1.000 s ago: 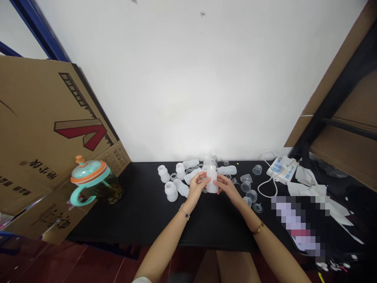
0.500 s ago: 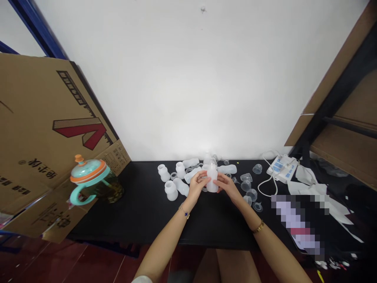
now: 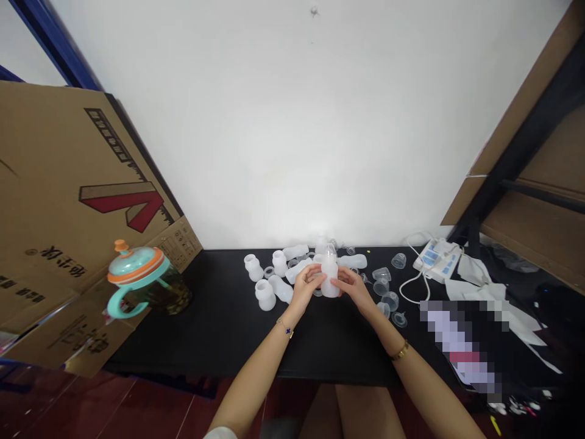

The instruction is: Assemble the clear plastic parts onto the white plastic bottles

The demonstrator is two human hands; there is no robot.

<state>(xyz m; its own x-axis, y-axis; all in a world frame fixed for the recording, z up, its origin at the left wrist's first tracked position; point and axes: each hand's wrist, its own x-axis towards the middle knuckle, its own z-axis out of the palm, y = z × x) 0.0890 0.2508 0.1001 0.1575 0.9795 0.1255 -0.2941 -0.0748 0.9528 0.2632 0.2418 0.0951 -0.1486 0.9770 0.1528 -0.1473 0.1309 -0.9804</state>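
A bare white wall point(image 3: 274, 122) fills the upper frame, above a long black table point(image 3: 214, 329) that runs across the lower half. From here I see a big brown cardboard box point(image 3: 46, 158) at the left edge, cut off there, and a clear jug with a teal handle and orange-trimmed lid point(image 3: 153, 280) before it. The person's left hand point(image 3: 307, 285) and right hand point(image 3: 355, 286), just below centre, are curled in from either side, fingers clamped on one upright, milky-white plastic bottle with a clear rounded top point(image 3: 329, 281). I can't tell whether its base touches the table. More white waisted bottles point(image 3: 265, 295) lie or stand left of the hands, some partly hidden behind them; small clear plastic cups point(image 3: 381, 286) sit to the right. Coarse blocks blot out a flat item point(image 3: 461, 350) at lower right.
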